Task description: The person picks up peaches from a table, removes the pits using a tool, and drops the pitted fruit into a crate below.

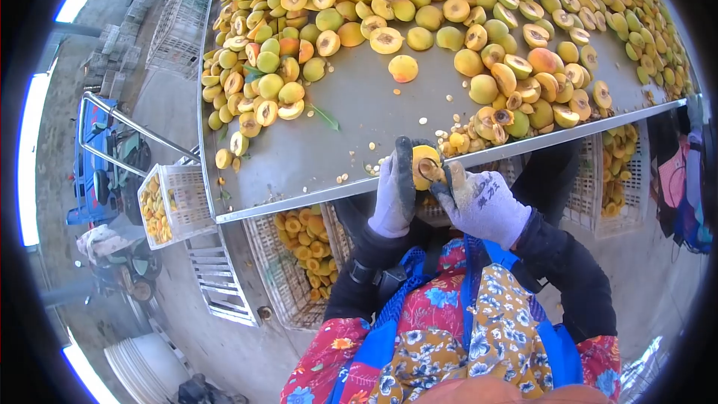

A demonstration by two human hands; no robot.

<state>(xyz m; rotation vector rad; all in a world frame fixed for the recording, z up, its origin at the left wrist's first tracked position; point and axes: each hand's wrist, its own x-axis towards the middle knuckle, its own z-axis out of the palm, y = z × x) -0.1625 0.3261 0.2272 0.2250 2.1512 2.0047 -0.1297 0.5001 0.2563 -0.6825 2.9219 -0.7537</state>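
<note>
Just over the near edge of the metal table, my left hand [394, 193], in a pale glove with dark fingertips, is closed around a yellow peach half [424, 155]. Its cut face with a brown hollow is turned up. My right hand [485, 202], gloved with dark writing on the back, presses curled fingers against the right side of that half. Whether it also grips a small tool is hidden by the fingers. Beside the hands lies a small heap of peach scraps [458, 140] and pale kernels.
A large pile of halved peaches [419, 0] covers the far part of the metal table [351, 90]. Crates of peach halves stand below, one left [280, 273], one right [594, 187]. Another crate [176, 206] sits beside the table's left side. Someone's clothing [677, 176] shows far right.
</note>
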